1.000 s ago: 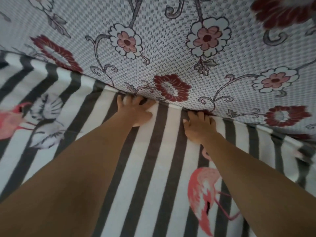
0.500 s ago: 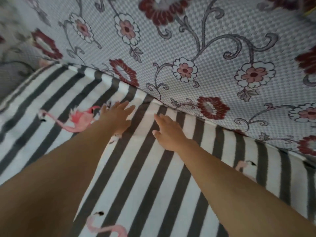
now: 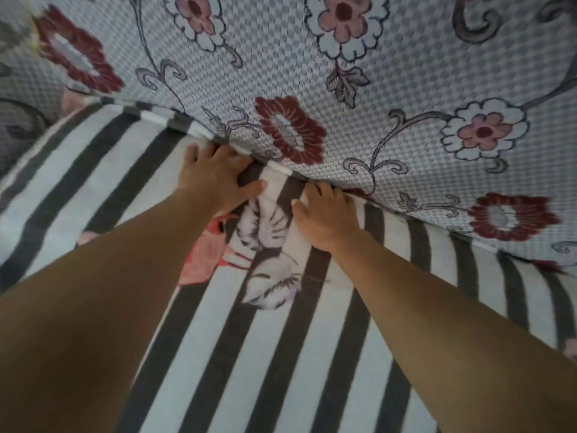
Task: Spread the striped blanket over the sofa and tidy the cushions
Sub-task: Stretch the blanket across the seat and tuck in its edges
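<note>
The striped blanket (image 3: 199, 354), white with dark grey stripes and pink flamingo and leaf prints, lies over the sofa seat. Its far edge runs into the crease under the floral sofa back (image 3: 359, 89), which is grey checked with red and pink flowers. My left hand (image 3: 215, 179) presses flat on the blanket at that crease, fingertips pushed against the back. My right hand (image 3: 324, 214) presses the blanket just to the right, its fingertips hidden in the crease. Between both hands the cloth is bunched into a small fold.
At the far left a floral armrest or cushion (image 3: 18, 98) meets the seat, blurred. The blanket stretches on to the right along the seat (image 3: 515, 295).
Both hands moved forward from the open seat into the crease under the sofa back, and the view shifted toward the flamingo and leaf print.
</note>
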`<action>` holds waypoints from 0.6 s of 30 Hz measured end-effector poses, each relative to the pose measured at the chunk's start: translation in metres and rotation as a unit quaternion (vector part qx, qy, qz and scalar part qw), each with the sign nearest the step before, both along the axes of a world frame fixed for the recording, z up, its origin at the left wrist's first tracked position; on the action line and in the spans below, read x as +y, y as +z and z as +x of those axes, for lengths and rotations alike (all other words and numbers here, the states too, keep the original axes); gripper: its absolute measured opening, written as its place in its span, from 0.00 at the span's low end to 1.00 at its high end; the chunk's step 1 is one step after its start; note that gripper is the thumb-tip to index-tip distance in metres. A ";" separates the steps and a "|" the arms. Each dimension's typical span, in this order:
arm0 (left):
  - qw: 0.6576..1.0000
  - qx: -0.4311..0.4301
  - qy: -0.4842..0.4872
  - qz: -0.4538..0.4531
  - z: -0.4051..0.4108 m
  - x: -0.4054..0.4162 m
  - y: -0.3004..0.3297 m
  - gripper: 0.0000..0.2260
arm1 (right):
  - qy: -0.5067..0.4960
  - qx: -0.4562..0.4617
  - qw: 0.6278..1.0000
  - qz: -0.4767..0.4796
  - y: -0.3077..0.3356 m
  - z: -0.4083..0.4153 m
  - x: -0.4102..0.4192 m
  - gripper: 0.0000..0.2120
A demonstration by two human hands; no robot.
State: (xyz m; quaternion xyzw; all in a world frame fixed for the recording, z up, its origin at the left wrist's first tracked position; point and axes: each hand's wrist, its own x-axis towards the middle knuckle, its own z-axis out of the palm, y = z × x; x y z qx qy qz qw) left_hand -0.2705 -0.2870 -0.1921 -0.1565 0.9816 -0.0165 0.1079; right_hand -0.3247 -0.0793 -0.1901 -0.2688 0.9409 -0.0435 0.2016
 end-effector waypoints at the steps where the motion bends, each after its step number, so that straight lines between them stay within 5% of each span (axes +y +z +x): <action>1: 1.000 -0.013 -0.004 0.001 -0.009 -0.004 -0.003 0.34 | -0.008 0.026 1.000 0.007 -0.003 0.000 -0.005 0.26; 5: 0.996 -0.046 0.040 0.068 -0.036 -0.019 0.003 0.25 | -0.005 0.084 0.996 0.007 -0.009 0.006 -0.008 0.25; 7: 0.994 -0.067 -0.014 0.088 -0.030 -0.031 0.008 0.23 | -0.004 0.085 0.996 0.014 -0.007 0.006 -0.008 0.26; 11: 0.998 0.055 0.019 0.003 -0.001 -0.062 0.018 0.27 | 0.001 0.099 0.995 0.030 -0.006 0.008 -0.008 0.27; 18: 0.998 -0.009 0.062 0.030 0.001 -0.093 0.006 0.29 | -0.002 0.113 0.993 0.045 -0.004 0.010 -0.009 0.31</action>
